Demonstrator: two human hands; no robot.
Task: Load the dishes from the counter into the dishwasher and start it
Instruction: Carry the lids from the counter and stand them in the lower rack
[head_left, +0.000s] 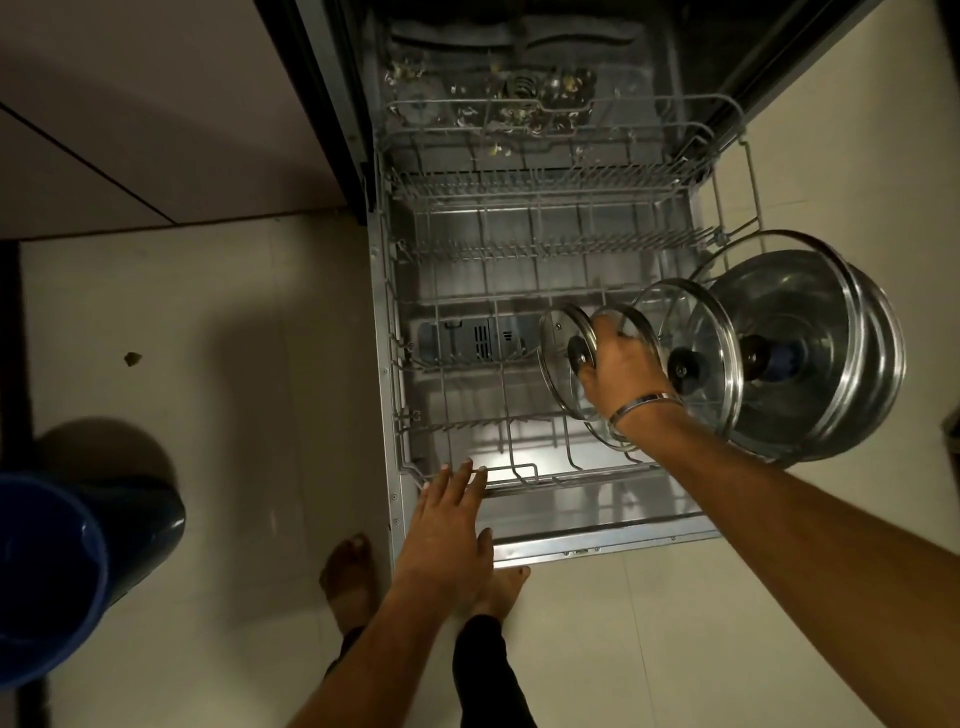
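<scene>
Right hand (621, 364) closed around small glass lid (569, 361), standing it upright in lower rack (400, 457) beside other lids. Left hand (447, 512) flat, fingers straight on rack edge, probably for steadying.

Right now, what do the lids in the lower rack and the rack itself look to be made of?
Small lid under the right hand: clear, likely glass, with a shiny metal rim. Largest lid: mirror-bright metal, probably stainless steel. Rack: thin grey wire, seemingly coated.
</scene>
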